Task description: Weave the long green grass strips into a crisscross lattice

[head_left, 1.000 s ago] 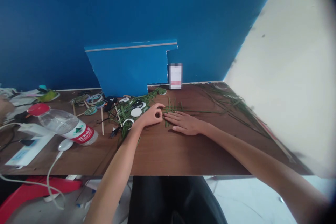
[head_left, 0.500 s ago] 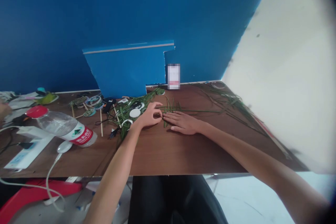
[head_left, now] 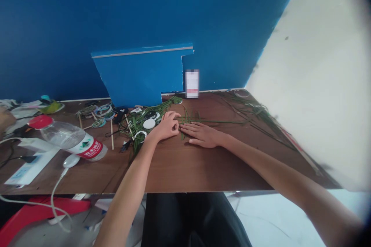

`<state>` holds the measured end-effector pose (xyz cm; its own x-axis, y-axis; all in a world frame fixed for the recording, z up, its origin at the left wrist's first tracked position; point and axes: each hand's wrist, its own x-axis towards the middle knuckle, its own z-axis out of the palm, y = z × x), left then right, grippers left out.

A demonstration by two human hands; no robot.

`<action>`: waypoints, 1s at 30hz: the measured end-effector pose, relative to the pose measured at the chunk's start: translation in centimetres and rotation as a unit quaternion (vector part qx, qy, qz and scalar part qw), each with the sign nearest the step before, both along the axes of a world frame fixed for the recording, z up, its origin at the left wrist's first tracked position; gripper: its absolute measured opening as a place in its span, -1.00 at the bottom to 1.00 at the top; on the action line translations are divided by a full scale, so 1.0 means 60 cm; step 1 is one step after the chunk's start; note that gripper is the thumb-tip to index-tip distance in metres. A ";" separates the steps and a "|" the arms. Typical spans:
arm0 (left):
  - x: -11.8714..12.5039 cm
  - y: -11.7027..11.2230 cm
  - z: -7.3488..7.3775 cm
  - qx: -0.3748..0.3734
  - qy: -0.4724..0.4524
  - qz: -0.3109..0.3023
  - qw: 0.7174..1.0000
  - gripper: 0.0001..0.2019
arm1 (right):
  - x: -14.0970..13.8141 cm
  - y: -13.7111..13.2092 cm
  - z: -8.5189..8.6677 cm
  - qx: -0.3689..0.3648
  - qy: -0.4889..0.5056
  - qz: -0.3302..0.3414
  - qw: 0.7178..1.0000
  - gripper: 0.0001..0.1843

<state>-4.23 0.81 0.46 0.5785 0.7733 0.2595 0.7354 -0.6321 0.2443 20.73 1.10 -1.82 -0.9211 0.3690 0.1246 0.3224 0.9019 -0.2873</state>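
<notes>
On the surface [head_left: 179, 166], grass blades [head_left: 191, 119] were pinched by the left hand [head_left: 166, 125] fingers and pressed under the flat, spread right hand [head_left: 203, 135]; a bottle [head_left: 69, 141] lay far left.

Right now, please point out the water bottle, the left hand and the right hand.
water bottle [head_left: 75, 141], head view, on its clear body near the label
left hand [head_left: 165, 126], head view, on its back
right hand [head_left: 203, 134], head view, on its back

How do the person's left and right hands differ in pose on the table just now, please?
The left hand is curled, fingertips pinched together on the green leaf strips; the right hand lies flat, palm down, fingers straight, pressing on those strips. The left hand sits beside the leaf pile; the right rests on barer wooden table. Both are bare and meet at the strips.
</notes>
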 end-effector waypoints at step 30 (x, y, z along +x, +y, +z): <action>0.175 -0.081 -0.007 0.109 0.003 -0.268 0.957 -0.66 | 0.031 0.027 -0.012 0.171 0.312 -0.416 0.837 -0.35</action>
<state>6.25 -4.03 0.03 0.8787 0.2921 0.3775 0.2915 -0.9547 0.0601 22.58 2.71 -2.53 -0.0799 0.6951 0.7145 0.7626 0.5042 -0.4053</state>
